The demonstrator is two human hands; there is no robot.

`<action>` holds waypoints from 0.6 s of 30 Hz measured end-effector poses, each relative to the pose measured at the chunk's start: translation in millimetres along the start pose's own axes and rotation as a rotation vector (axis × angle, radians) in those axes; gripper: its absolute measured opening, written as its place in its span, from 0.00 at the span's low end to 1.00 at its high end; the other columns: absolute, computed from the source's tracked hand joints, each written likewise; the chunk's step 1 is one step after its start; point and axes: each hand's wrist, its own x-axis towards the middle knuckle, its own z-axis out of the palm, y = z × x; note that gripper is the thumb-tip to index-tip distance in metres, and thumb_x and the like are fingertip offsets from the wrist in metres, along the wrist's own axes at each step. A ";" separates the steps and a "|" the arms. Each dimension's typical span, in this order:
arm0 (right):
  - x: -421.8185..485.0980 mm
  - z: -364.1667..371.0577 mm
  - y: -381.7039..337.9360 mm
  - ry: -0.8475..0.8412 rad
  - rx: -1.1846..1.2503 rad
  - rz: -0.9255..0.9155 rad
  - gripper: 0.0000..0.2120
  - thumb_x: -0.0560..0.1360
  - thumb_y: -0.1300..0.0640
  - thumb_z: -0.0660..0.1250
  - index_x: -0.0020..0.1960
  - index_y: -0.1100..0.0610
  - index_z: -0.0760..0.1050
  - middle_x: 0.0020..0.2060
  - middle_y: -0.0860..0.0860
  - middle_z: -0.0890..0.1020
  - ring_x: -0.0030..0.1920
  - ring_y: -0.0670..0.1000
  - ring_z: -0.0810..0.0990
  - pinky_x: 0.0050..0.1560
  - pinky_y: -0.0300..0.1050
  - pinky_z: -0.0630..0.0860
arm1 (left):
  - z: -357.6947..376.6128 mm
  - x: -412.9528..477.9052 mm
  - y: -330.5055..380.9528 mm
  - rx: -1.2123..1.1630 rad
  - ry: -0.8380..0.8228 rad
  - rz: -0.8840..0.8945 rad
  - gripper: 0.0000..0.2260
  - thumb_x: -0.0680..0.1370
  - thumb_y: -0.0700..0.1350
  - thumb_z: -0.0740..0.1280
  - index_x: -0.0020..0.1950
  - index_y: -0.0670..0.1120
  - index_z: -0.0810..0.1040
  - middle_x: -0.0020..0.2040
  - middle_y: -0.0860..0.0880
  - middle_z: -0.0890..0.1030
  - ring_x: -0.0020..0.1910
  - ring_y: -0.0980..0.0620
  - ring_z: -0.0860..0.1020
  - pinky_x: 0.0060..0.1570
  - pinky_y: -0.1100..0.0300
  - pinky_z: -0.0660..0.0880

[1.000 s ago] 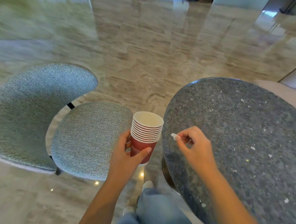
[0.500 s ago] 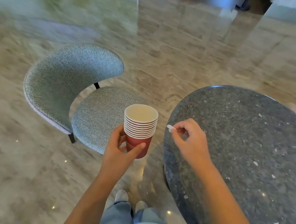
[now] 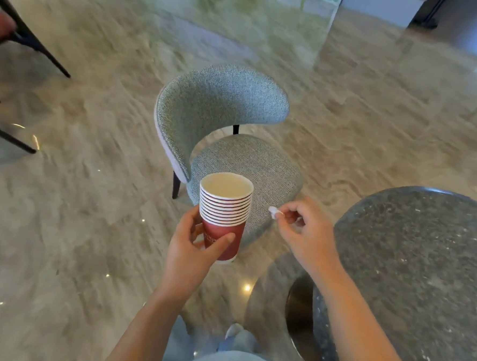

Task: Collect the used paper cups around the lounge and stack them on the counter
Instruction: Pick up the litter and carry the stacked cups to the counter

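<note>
Paper cups (image 3: 224, 207), nested in one red stack, are sitting upright in the curled left hand (image 3: 194, 250) in front of the chair (image 3: 250, 158), while the right hand (image 3: 304, 234) is pinching a white scrap (image 3: 272, 211) just beside the rim, probably best dropped in with the stack held level.

Your hands in view: two, left hand (image 3: 191, 250) and right hand (image 3: 304, 234). Stack of paper cups (image 3: 224, 207): one, in your left; roughly ten rims nested, exact count hard to tell. White scrap (image 3: 272, 211): one, pinched in your right. Round speckled worktop (image 3: 422, 261): one. Teal upholstered chair (image 3: 222, 104): one. Dark chair legs (image 3: 30, 42) at left edge: one more chair, partly cut off.
</note>
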 end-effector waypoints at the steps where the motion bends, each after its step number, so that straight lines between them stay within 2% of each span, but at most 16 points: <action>1: 4.0 9.0 -4.2 -0.008 0.000 -0.008 0.04 0.69 0.64 0.70 0.41 0.57 0.77 0.35 0.49 0.76 0.38 0.38 0.73 0.39 0.26 0.67 | -8.6 2.9 -0.7 -0.007 0.012 -0.002 0.23 0.66 0.38 0.76 0.54 0.57 0.72 0.51 0.59 0.79 0.48 0.67 0.77 0.44 0.72 0.74; 6: 29.4 68.0 -39.0 -0.040 -0.016 -0.072 0.04 0.69 0.64 0.71 0.40 0.58 0.76 0.34 0.47 0.75 0.38 0.40 0.72 0.39 0.26 0.66 | -72.7 29.1 -5.5 -0.049 0.112 -0.019 0.23 0.66 0.37 0.75 0.54 0.55 0.73 0.51 0.55 0.79 0.46 0.67 0.78 0.42 0.73 0.74; 9: 47.4 116.4 -70.6 -0.092 -0.031 -0.134 0.04 0.69 0.66 0.71 0.39 0.61 0.76 0.34 0.51 0.75 0.35 0.44 0.72 0.38 0.28 0.67 | -124.1 47.2 -10.3 -0.077 0.177 -0.023 0.22 0.67 0.36 0.75 0.52 0.56 0.73 0.50 0.56 0.79 0.46 0.68 0.78 0.40 0.75 0.73; 13: 71.1 184.3 -117.9 -0.153 -0.037 -0.194 0.04 0.69 0.66 0.70 0.39 0.61 0.75 0.33 0.50 0.76 0.36 0.43 0.72 0.39 0.28 0.65 | -201.4 71.4 -15.6 -0.078 0.242 -0.046 0.23 0.67 0.39 0.75 0.53 0.59 0.72 0.51 0.57 0.79 0.48 0.69 0.77 0.38 0.77 0.72; 18: 94.1 259.5 -172.2 -0.171 -0.006 -0.224 0.06 0.69 0.66 0.69 0.39 0.57 0.74 0.34 0.45 0.75 0.39 0.39 0.73 0.41 0.26 0.66 | -286.0 106.0 -19.5 -0.072 0.283 -0.069 0.23 0.66 0.42 0.76 0.56 0.59 0.73 0.52 0.56 0.79 0.50 0.64 0.77 0.39 0.75 0.73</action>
